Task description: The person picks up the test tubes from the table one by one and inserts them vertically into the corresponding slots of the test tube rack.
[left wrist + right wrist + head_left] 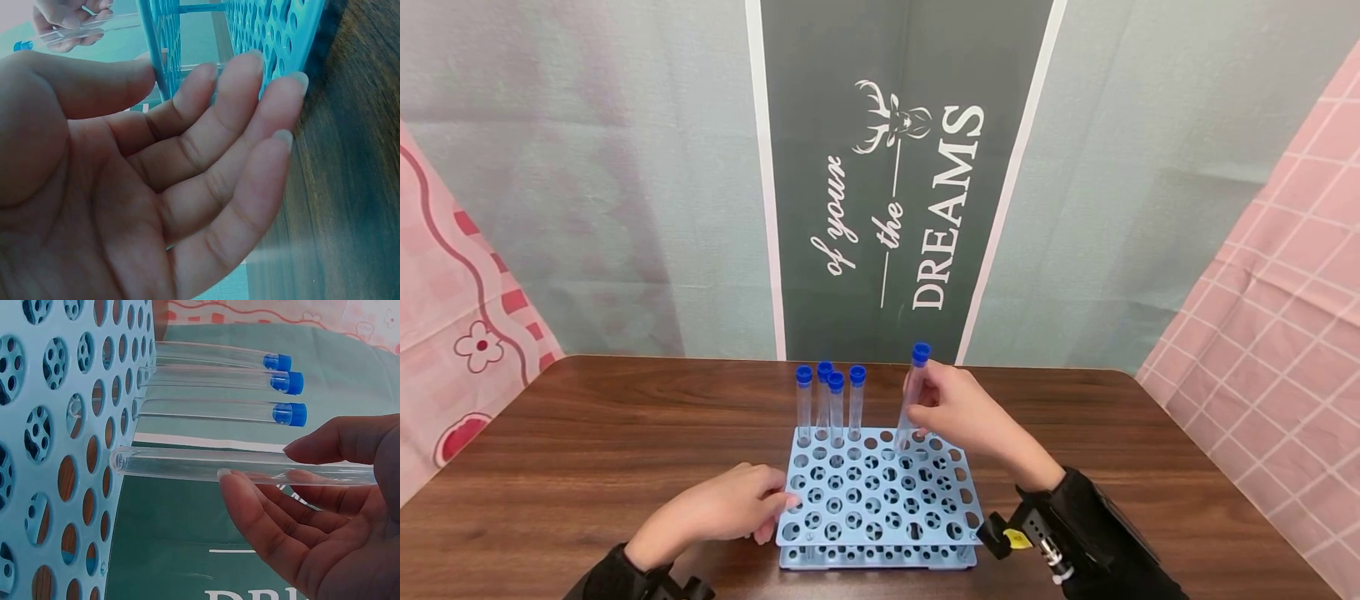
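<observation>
My right hand (958, 408) pinches a clear test tube (187, 464) with a blue cap between thumb and fingers. The tube tilts slightly, and its rounded bottom is close to the top plate of the light blue test tube rack (880, 540); I cannot tell whether it touches. At the rack's left edge, my left hand (730, 502) grips the top plate, thumb (125, 87) above and bent fingers (219, 150) below. Several other blue-capped test tubes (219, 412) stand upright in holes at the rack's back left corner.
The rack stands on a dark brown wooden table (647, 433), near its front. Behind the table hangs a grey-green cloth (700, 208) with a dark printed strip (820, 50). Pink patterned cloths hang at left and right.
</observation>
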Demonstrator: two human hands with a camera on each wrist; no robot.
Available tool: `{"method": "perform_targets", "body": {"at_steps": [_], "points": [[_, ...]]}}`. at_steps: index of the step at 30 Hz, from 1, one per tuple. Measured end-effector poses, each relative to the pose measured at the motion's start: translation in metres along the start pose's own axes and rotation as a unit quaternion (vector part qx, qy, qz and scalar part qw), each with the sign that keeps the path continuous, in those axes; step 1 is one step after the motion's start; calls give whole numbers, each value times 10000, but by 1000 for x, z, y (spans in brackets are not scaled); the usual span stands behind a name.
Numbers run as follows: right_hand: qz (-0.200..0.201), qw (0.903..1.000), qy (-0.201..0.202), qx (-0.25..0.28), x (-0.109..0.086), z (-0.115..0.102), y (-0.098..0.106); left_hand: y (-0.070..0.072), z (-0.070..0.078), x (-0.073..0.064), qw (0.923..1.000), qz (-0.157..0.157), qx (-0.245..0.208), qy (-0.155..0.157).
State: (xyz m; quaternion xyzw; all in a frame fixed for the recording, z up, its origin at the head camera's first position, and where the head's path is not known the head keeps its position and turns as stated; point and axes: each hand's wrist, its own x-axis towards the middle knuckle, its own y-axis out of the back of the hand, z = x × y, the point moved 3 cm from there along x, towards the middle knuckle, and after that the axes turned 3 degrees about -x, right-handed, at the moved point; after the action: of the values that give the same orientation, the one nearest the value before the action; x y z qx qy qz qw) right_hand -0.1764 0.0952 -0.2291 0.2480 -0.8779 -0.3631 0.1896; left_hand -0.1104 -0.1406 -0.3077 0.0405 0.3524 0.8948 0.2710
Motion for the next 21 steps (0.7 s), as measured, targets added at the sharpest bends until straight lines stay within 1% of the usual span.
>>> {"method": "perform_targets", "body": {"at_steps": [5,14,21], "points": [[-61,9999,103,-9,4,-2,-2,0,0,0,10000,-10,-17,13],[-121,9998,168,-52,7,-2,-5,0,1,0,10000,6,-5,50],[-105,9994,266,-193,10,-7,-7,0,1,-1,10000,1,-17,23]]}}
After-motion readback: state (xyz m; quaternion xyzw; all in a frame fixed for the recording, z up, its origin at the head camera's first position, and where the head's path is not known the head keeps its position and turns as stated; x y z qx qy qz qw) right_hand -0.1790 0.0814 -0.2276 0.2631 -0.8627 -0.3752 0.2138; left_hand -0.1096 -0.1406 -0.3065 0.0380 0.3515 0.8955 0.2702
